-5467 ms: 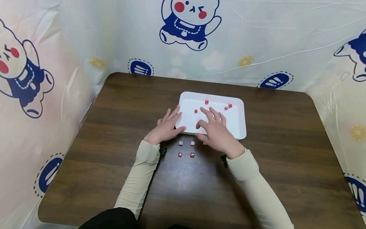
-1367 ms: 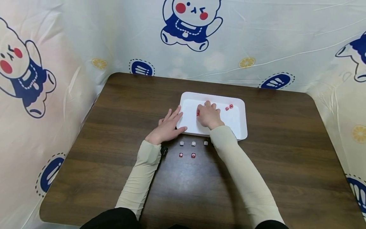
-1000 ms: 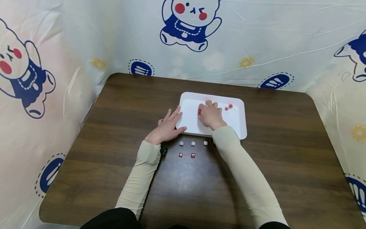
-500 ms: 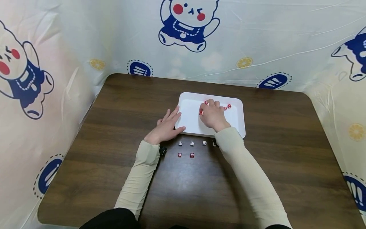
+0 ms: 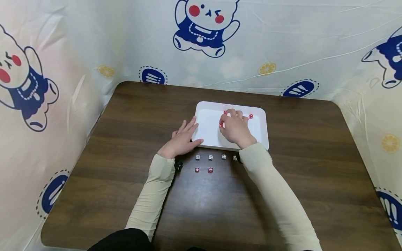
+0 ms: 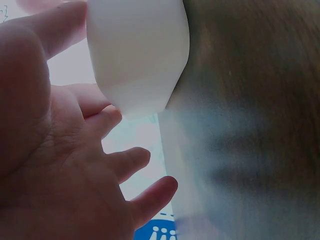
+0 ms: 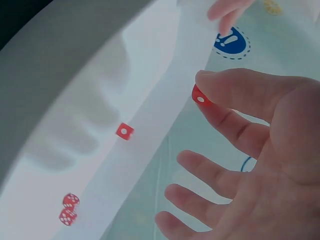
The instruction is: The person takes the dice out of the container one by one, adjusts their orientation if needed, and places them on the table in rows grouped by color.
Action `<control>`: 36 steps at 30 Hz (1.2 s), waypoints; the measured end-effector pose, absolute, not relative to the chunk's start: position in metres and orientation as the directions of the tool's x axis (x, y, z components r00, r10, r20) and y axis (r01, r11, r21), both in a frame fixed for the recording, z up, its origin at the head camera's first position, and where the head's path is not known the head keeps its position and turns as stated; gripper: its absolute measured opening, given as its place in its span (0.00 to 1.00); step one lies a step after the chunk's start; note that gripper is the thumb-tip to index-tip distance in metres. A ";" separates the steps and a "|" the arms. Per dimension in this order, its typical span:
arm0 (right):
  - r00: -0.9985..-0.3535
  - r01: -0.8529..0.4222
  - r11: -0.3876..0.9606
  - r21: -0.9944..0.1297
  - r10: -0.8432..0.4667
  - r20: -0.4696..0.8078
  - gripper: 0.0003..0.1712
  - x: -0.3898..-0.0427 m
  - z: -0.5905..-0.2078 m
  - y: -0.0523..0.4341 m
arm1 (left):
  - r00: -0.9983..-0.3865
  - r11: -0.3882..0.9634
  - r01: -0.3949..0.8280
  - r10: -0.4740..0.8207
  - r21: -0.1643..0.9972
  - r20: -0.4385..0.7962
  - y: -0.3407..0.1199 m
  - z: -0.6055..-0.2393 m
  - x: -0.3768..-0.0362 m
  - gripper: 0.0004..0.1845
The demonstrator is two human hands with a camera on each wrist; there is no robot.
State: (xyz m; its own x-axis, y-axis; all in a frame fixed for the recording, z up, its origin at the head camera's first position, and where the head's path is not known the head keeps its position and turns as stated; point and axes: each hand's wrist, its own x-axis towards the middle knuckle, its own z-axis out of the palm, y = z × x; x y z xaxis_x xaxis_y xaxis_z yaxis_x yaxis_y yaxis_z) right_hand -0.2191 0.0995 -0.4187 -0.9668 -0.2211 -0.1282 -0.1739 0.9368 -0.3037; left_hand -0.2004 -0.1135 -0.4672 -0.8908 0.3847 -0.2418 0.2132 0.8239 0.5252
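One small red cube-shaped die with white spots (image 7: pixel 201 96) is pinched between the thumb and the index finger of the right hand (image 5: pixel 237 130); the other three fingers of this hand are loosely extended and hold nothing. This die is over the shallow white rectangular tray (image 5: pixel 208 130), apparently of plastic, and it lies on the left side of the right hand, facing the left hand (image 5: pixel 180 141). Being a cube, the die has no long axis, but the tray has one: it runs from the left hand across to the right, under the right hand. The left hand grasps nothing; its fingers are spread and straight against the left end of the tray.

Just beyond the right fingertips rests another red die (image 7: pixel 124 131), and to the right of them a pair of red dice (image 7: pixel 71 201), very close together.

On the near side of the tray, between the two wrists, a row of four white dice (image 5: pixel 210 158) sits on the dark brown wooden table (image 5: pixel 301 157), the last one partly hidden at the right wrist. Nearer to the body than this row, two red dice (image 5: pixel 210 170) are well apart from both hands' fingers. The right hand is the nearer one to every die inside the tray.
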 end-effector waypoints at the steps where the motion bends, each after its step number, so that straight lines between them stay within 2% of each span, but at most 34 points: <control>1: -0.966 -0.181 0.936 -0.302 -0.226 -0.123 0.09 -0.217 -0.418 0.100 | -0.890 0.823 0.213 0.385 0.527 -0.243 -0.114 -0.467 -0.200 0.41; 20: -0.958 -0.230 0.930 -0.288 -0.269 -0.103 0.07 -0.188 -0.414 0.110 | -0.892 0.819 0.209 0.384 0.534 -0.239 -0.114 -0.468 -0.200 0.40; 36: -0.951 -0.238 0.917 -0.321 -0.287 -0.113 0.05 -0.162 -0.419 0.118 | -0.888 0.810 0.216 0.395 0.545 -0.235 -0.114 -0.467 -0.200 0.40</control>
